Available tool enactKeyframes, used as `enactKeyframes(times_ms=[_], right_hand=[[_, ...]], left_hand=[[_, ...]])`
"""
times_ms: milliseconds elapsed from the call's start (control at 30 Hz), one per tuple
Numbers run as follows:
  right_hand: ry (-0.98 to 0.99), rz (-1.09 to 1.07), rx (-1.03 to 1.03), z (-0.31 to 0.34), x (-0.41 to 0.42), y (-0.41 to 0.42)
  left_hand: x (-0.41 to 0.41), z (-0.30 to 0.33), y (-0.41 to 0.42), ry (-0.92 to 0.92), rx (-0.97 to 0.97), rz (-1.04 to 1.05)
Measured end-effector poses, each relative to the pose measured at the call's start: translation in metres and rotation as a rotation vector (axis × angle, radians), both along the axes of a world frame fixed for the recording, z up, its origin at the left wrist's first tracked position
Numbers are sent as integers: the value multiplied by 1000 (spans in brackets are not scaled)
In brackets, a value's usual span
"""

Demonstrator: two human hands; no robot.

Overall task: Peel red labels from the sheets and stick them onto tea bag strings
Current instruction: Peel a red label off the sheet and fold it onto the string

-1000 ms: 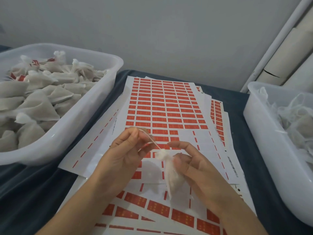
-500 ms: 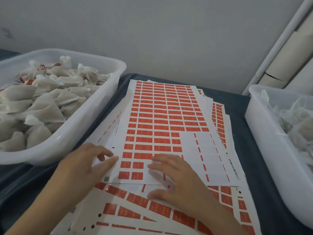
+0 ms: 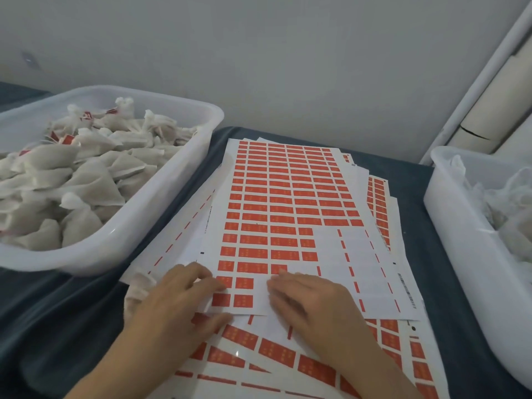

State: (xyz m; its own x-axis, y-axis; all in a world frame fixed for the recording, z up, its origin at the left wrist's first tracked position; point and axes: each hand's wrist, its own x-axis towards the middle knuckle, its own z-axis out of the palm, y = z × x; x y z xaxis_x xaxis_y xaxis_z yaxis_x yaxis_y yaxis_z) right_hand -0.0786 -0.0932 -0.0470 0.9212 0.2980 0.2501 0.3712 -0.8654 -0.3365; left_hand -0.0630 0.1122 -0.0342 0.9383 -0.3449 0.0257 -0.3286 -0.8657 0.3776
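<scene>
My right hand (image 3: 305, 298) lies flat, fingertips touching the nearest small red rectangular label (image 3: 278, 269); my left hand (image 3: 184, 295), fingers spread, steadies the white paper label sheet (image 3: 359, 254) beside it.

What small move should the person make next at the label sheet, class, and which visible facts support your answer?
Probably lift the corner of a red label with the right hand's fingertips. Both hands lie on the top sheet, the left hand pressing its near edge, and neither holds a label. A tea bag seems to lie under the left hand, awaiting one.
</scene>
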Motion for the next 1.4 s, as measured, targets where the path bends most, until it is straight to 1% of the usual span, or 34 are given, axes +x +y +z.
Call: enactKeyframes(times_ms=[67, 100, 167, 200, 267, 333, 367, 400, 433, 467, 500, 533, 567, 600, 667, 733, 800, 900, 967, 1033, 1100, 1167, 1267, 1400], right_hand=[[59, -28, 29, -3, 1, -1], [54, -26, 23, -4, 0, -1], [3, -10, -2, -5, 0, 1], [-50, 2, 1, -4, -1, 2], [-152, 18, 46, -6, -1, 3], [-230, -1, 108, -7, -3, 3], [-258, -25, 130, -6, -4, 2], [-293, -46, 154, -5, -5, 1], [-325, -67, 177, -4, -6, -1], [-354, -86, 198, -2, -7, -2], [-381, -102, 213, -1, -7, -3], [-410, -108, 216, -1, -8, -3], [-434, -105, 211, 0, -7, -4], [-447, -94, 203, 0, -7, -3], [-460, -70, 183, 0, -7, -3], [-465, -59, 151, -1, -7, -1], [-454, -58, 139, -1, -6, -1], [-418, -29, 192, 2, -7, 1], [-370, 26, 322, 4, -9, 5], [-324, 70, 436, 4, -11, 9], [-313, 93, 459, 2, -11, 10], [-314, 89, 475, 2, -9, 7], [-272, 88, 568, 5, -9, 4], [-84, 86, 713, 9, -11, 4]], left_hand=[[-2, 1, -1, -83, 35, -92], [-1, 2, 0, -172, 34, -196], [-2, 4, 3, -277, 11, -354], [-3, 2, 3, -365, 10, -389], [-5, 0, 0, -454, -44, -369], [-8, 1, -8, -503, -173, -277], [-9, 6, -12, -481, -268, -193], [-11, 12, -16, -430, -391, -61], [-11, 18, -19, -333, -534, 124], [-10, 22, -22, -188, -660, 313], [-9, 25, -22, -46, -759, 448], [-7, 25, -19, 59, -830, 499], [-4, 26, -17, 135, -873, 486], [-3, 28, -16, 205, -876, 446], [-2, 31, -20, 322, -815, 415], [0, 28, -24, 376, -792, 457], [3, 27, -26, 434, -819, 471], [4, 28, -24, 502, -856, 429], [1, 30, -25, 497, -842, 347], [-3, 31, -27, 493, -854, 193], [-8, 33, -29, 511, -869, 63], [-8, 33, -26, 511, -805, -10], [-5, 31, -22, 447, -681, -100], [-3, 28, -21, 285, -534, -155]])
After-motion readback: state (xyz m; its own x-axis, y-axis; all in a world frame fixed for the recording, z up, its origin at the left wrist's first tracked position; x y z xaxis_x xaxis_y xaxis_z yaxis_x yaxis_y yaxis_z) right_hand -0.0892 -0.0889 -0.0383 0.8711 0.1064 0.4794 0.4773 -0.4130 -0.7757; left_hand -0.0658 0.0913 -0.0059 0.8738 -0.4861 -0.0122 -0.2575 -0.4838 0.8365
